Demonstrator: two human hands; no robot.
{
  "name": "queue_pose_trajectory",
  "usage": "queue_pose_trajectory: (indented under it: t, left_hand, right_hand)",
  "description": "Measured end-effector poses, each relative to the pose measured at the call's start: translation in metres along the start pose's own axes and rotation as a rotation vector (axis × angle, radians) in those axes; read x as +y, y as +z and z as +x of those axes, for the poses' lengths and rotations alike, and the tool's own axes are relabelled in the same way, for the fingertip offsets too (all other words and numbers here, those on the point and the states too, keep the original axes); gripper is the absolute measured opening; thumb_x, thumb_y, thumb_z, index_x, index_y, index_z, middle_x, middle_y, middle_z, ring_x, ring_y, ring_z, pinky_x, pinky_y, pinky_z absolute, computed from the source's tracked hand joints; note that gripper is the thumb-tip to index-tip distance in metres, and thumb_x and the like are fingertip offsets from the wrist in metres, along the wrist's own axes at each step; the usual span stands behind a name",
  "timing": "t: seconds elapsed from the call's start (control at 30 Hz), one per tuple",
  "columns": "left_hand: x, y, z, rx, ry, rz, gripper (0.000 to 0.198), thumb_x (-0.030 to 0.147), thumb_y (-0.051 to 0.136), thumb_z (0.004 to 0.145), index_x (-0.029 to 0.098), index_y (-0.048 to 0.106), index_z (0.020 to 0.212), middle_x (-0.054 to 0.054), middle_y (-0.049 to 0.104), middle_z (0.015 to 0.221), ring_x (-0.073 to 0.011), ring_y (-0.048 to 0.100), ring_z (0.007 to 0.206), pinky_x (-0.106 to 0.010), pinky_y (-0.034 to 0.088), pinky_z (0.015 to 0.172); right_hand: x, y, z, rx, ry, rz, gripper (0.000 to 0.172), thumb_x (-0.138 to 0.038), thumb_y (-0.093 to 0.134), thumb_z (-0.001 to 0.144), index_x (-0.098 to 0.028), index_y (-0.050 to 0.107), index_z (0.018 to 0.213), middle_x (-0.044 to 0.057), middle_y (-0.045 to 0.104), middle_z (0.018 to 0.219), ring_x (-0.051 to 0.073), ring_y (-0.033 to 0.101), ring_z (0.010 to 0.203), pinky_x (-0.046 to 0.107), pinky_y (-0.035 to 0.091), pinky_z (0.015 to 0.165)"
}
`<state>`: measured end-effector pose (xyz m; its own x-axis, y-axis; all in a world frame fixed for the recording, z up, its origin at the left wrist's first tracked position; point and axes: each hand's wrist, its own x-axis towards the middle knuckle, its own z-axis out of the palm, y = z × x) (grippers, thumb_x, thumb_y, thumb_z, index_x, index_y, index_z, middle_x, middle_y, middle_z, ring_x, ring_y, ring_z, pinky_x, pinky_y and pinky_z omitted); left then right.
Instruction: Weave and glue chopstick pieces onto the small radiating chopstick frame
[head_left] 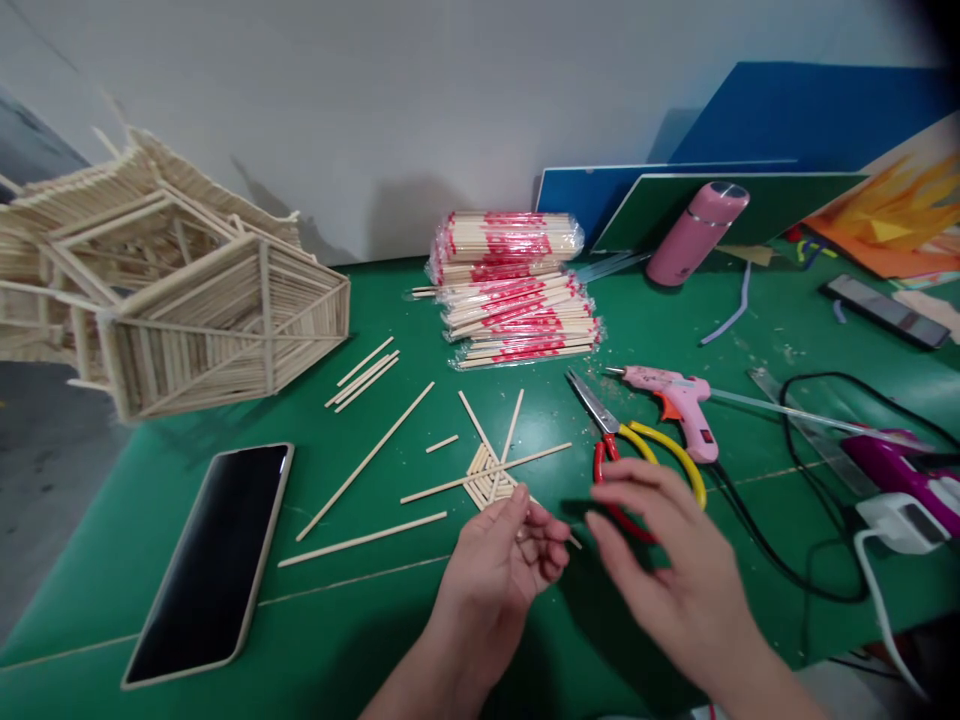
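Observation:
My left hand [504, 556] pinches the near edge of a small glued panel of wooden sticks [491, 472] lying on the green table [360, 630]. Long sticks stick out of the panel like spokes. My right hand [667, 560] hovers just to the right with its fingers spread, holding nothing. It partly covers the red and yellow scissors [626, 440]. A pink glue gun [679, 398] lies behind the scissors.
Loose sticks [367, 460] lie left of the panel. A phone [214, 560] rests face up at front left. A large stick model house [172, 290] stands at back left. Wrapped chopstick bundles [517, 290], a pink bottle [697, 232], cables and boards fill the back and right.

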<state>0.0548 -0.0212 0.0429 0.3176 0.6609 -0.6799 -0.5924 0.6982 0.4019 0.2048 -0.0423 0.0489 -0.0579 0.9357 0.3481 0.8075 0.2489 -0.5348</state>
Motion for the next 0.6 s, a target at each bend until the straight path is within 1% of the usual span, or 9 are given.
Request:
queue_pose_trajectory:
  t: [0.07,0.17,0.27,0.37,0.47,0.6]
  left_hand:
    - [-0.001,0.000,0.002,-0.021,0.014,-0.067,0.022,0.032,0.061,0.072,0.012,0.053,0.066,-0.003,0.062,0.061,-0.0102,0.057,0.054,-0.022,0.043,0.056]
    - [-0.003,0.001,0.003,0.004,0.055,-0.103,0.021,0.033,0.059,0.073,0.014,0.054,0.065,-0.004,0.064,0.065,-0.0124,0.060,0.061,-0.023,0.046,0.060]
    - [-0.006,0.003,0.001,0.061,0.094,-0.106,0.019,0.032,0.059,0.073,0.014,0.055,0.067,-0.004,0.064,0.066,-0.0144,0.061,0.064,-0.024,0.047,0.063]
    - [-0.008,0.007,-0.003,0.109,0.168,-0.111,0.017,0.029,0.061,0.071,0.013,0.058,0.071,-0.003,0.063,0.065,-0.0148,0.061,0.066,-0.024,0.047,0.062]
    - [-0.009,0.010,-0.007,0.116,0.232,-0.093,0.016,0.029,0.062,0.070,0.013,0.060,0.072,-0.003,0.063,0.067,-0.0149,0.060,0.070,-0.022,0.046,0.062]
    - [-0.002,0.010,-0.010,0.109,0.260,-0.082,0.015,0.027,0.064,0.068,0.014,0.060,0.073,-0.002,0.063,0.068,-0.0147,0.059,0.070,-0.023,0.045,0.063]
  right_hand:
    - [-0.014,0.009,-0.003,-0.039,-0.085,0.105,0.016,-0.017,0.052,0.075,-0.022,0.057,0.089,0.007,0.052,0.103,0.019,0.053,0.094,0.034,0.046,0.078]
    - [-0.023,0.024,-0.004,-0.042,-0.118,0.117,0.014,-0.017,0.053,0.074,-0.022,0.060,0.085,0.007,0.050,0.106,0.020,0.052,0.094,0.035,0.045,0.076]
    - [-0.025,0.034,-0.003,-0.006,-0.099,0.084,0.012,-0.020,0.055,0.073,-0.022,0.062,0.084,0.007,0.050,0.107,0.021,0.050,0.095,0.038,0.043,0.077]
    - [-0.029,0.041,0.001,0.020,-0.066,0.090,0.011,-0.019,0.056,0.073,-0.021,0.062,0.082,0.006,0.051,0.106,0.020,0.050,0.094,0.038,0.042,0.078]
    - [-0.035,0.046,0.004,0.019,-0.014,0.177,0.009,-0.017,0.055,0.072,-0.021,0.061,0.077,0.005,0.051,0.105,0.019,0.050,0.094,0.035,0.042,0.078]
    - [-0.042,0.046,0.005,0.016,0.016,0.269,0.007,-0.015,0.054,0.070,-0.020,0.058,0.069,0.005,0.051,0.102,0.018,0.050,0.093,0.032,0.044,0.077]
